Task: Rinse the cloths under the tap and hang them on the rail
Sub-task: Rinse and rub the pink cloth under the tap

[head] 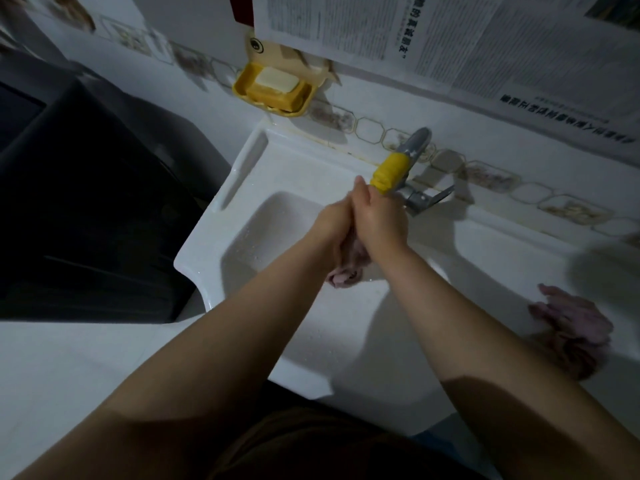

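We hold the small pink wet cloth (346, 268) bunched between our left hand (334, 226) and right hand (382, 220), both clasped tight round it over the white plastic sink basin (263, 216), just below the yellow-sleeved grey metal tap (391, 171). The cloth hangs downward, toward us. The second crumpled pink cloth (571, 327) waits on the right ledge, nearer our right hand. No rail is visible.

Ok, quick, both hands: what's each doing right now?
Left hand: gripping the pink cloth over the sink.
Right hand: gripping the same cloth, pressed against the left.
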A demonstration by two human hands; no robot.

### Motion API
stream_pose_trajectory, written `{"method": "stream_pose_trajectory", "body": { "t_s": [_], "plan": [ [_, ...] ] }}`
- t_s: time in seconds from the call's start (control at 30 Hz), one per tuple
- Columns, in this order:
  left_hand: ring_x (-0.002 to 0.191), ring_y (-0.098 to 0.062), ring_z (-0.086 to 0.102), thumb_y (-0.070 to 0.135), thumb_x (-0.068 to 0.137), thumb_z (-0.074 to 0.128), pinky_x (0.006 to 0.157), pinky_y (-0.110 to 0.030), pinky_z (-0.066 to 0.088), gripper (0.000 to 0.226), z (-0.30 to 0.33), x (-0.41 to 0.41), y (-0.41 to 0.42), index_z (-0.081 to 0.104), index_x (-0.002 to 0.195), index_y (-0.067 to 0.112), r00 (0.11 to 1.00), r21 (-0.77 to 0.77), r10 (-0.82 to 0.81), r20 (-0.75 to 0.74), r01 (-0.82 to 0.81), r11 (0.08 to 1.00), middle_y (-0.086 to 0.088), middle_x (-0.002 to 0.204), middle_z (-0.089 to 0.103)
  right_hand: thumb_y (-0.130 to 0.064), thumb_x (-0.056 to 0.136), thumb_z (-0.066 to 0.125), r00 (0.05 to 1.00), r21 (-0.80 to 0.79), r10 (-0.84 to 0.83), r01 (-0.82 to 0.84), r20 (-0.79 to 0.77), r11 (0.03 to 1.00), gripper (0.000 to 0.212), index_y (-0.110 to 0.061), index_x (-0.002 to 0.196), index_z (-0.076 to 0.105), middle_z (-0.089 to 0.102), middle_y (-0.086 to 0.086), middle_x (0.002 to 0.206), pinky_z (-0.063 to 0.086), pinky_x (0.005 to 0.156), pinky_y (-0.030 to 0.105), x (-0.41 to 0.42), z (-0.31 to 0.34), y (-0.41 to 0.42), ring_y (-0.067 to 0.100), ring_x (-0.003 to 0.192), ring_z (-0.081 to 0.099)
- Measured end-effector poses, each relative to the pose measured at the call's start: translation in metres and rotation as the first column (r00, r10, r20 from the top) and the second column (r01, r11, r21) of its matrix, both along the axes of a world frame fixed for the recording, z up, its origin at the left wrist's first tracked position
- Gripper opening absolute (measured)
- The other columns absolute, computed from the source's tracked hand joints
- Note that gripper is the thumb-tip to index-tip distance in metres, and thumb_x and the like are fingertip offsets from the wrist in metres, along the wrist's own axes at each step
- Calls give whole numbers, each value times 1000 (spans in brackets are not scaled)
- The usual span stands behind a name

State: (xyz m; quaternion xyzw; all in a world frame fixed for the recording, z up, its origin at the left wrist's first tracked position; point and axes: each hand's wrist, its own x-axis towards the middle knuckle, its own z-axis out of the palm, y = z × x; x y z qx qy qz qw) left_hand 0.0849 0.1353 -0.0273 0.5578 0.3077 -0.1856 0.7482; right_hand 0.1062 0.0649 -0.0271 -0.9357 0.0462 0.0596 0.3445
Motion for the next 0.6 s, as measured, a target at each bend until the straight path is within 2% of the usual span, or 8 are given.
{"method": "stream_pose_trajectory", "body": {
  "t_s": [0.07,0.13,0.17,0.23,0.33,0.4,0.5,0.6],
  "plan": [
    [83,-20,69,54,96,42,78,-26,56,58,7,-4,3,63,109,1,994,-76,-97,-49,93,993,-14,87,72,-45,99,39,987,33,-42,48,-153,998,46,-10,80,61,66,22,100,42,75,33,16,-4,-12,35,92,61],
    [98,-29,67,72,74,59,93,-41,53,77,2,-3,13,65,111,6,968,101,-249,-17,250,963,-17,107,70,-36,98,44,961,134,-14,53,-278,990,35,-8,89,63,65,18,106,41,77,31,30,-9,-23,30,91,59],
    [98,-31,68,67,69,68,93,-46,53,71,0,-3,22,67,105,6,953,175,-301,17,294,940,-18,107,70,-34,98,45,943,166,22,35,-331,985,34,-6,98,63,62,15,104,40,78,29,31,-8,-27,27,92,56],
    [94,-29,69,37,83,71,90,-45,55,35,-5,0,38,66,97,5,945,272,-304,120,263,926,-19,102,71,-31,99,44,940,184,92,-32,-328,982,33,-5,105,62,55,10,93,35,72,24,26,-1,-36,24,89,52],
    [72,-6,67,12,96,57,65,-20,54,15,-7,5,51,59,102,0,938,324,-234,255,145,935,-10,87,67,-37,96,50,905,292,282,-190,-317,937,32,-9,94,65,61,8,85,37,67,24,20,3,-52,20,84,57],
    [67,-5,63,14,98,53,62,-20,50,14,-9,9,54,57,99,1,936,345,-195,292,87,935,-7,81,63,-37,90,60,856,351,383,-260,-348,900,23,-16,83,65,65,2,79,45,71,28,16,-1,-62,16,79,60],
    [85,-25,65,23,97,53,78,-38,54,18,-13,12,52,59,91,8,947,368,-170,271,62,928,-12,89,66,-31,90,62,892,375,320,-191,-319,907,15,-24,78,65,67,-4,78,49,77,29,19,-12,-72,12,78,61],
    [91,-32,67,30,92,57,84,-42,56,23,-17,13,41,60,85,9,987,300,-2,162,-47,953,-17,93,68,-23,94,56,966,454,123,-7,-227,891,20,-24,77,65,65,-9,68,44,58,14,13,-9,-64,1,65,59]
  ]
}}
